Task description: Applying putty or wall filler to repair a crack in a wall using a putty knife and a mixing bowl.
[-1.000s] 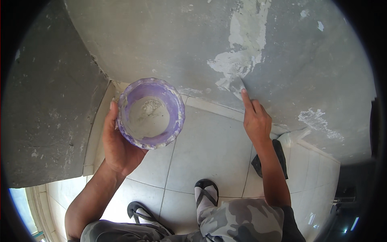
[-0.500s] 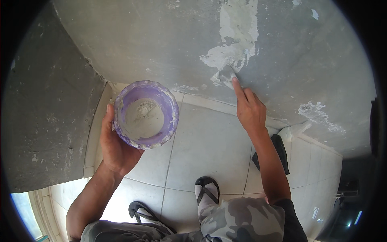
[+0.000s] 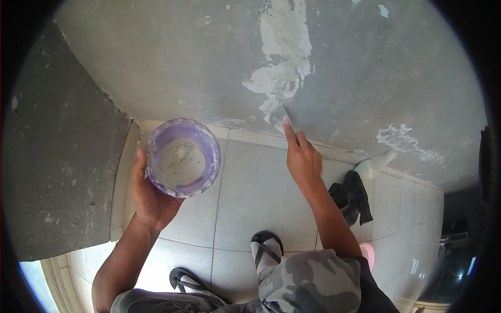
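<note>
My left hand (image 3: 151,201) holds a purple bowl (image 3: 211,151) from its left side and underneath, fingers wrapped round it. Pale grey filler paste (image 3: 182,164) lies in the bottom, and dried smears crust the rim. With a closed grip, my right hand (image 3: 304,161) has a putty knife (image 3: 281,116), its index finger stretched along the blade. The blade rests against the grey wall (image 3: 209,68), low down, just below a whitish filler patch (image 3: 282,75). The knife's handle is hidden inside my fist.
Black boots (image 3: 355,195) and a whitish plastic bag (image 3: 373,166) lie on the tiled floor (image 3: 261,177) by the wall, right of my arm. A pink object (image 3: 368,254) shows partly beyond my sleeve. A dark grey wall (image 3: 57,156) stands at left. Another flaked patch (image 3: 407,142) marks the right.
My right hand has drawn the putty knife down the wall, away from the main patch. The bowl sits slightly lower in view. The view has shifted, showing more of the boots and a pink object.
</note>
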A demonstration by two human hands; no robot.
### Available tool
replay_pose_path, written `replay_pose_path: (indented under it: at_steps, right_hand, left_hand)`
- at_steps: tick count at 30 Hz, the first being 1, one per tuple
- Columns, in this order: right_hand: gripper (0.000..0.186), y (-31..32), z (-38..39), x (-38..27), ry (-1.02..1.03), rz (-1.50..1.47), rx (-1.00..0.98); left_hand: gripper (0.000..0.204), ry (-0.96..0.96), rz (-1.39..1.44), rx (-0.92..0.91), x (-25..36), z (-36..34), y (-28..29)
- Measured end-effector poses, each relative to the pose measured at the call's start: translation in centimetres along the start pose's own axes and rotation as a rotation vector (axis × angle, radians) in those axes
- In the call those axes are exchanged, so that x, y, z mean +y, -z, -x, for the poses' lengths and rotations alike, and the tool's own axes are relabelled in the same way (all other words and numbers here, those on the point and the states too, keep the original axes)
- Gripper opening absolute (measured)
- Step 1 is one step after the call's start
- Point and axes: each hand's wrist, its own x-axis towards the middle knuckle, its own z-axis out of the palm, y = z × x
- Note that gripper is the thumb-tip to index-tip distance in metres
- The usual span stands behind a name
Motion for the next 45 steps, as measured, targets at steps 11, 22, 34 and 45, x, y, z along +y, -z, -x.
replay_pose_path:
  at_steps: [11,22,34,45]
  right_hand:
    - [0.049,13.9,-5.1,-3.3,0.109,-0.882,-0.451]
    - [0.032,13.3,-6.9,-8.5,0.374,-0.663,-0.697]
    - [0.024,11.6,-5.2,-9.6,0.293,-0.891,-0.76]
    - [0.034,11.5,-4.2,-9.2,-0.588,-1.6,-1.351]
  left_hand:
    - [0.076,0.071,0.093,-0.132,-2.4,-1.6,2.3]
    - [0.075,0.089,0.004,-0.113,-3.3,-1.1,1.6]
    - [0.074,0.076,-0.045,-0.125,-3.6,-1.4,1.3]
    - [0.072,0.089,-0.007,-0.068,-4.5,-1.5,2.0]
